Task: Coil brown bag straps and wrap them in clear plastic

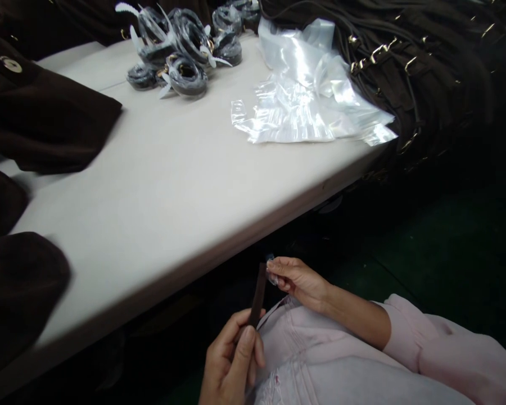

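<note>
My left hand (231, 357) is closed around a dark brown strap (258, 295), thumb on top. The strap's flat end points up and away from me, between my two hands. Just right of that end, my right hand (299, 281) pinches a small crumpled piece of clear plastic (272, 277) between thumb and fingers. Both hands are over my lap, below the table edge. Whether the plastic is joined to the strap cannot be seen.
On the white table (160, 180) lie coiled straps in plastic (188, 76), a pile of clear plastic bags (295, 101) and brown fabric bags (46, 118). Many brown straps with gold buckles (396, 73) hang over the right end. The table edge runs diagonally before me.
</note>
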Demonstrator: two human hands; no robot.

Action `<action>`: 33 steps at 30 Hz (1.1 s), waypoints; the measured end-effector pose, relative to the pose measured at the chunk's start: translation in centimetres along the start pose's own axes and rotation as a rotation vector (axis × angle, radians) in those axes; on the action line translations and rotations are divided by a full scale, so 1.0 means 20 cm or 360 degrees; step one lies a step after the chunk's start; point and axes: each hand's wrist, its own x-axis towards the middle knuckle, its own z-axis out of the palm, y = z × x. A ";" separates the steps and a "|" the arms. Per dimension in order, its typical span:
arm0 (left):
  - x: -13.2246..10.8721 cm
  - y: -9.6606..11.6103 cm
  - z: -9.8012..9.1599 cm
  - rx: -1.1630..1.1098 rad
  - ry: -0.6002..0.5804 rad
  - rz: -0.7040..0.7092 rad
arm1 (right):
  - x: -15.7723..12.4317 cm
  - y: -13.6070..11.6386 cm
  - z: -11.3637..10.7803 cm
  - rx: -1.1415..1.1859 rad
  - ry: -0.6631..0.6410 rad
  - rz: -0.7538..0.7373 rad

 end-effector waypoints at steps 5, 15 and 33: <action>0.00 -0.07 0.09 -0.0055 -0.0129 0.0064 | 0.02 -0.01 0.01 0.0247 0.0020 0.0093; 0.00 -0.13 0.06 0.0292 -0.0030 0.0321 | 0.03 0.01 0.02 0.0348 -0.0234 0.0437; 0.25 0.05 0.13 -0.0078 -0.0182 -0.0043 | -0.02 -0.12 0.08 -0.0023 0.0027 -0.0399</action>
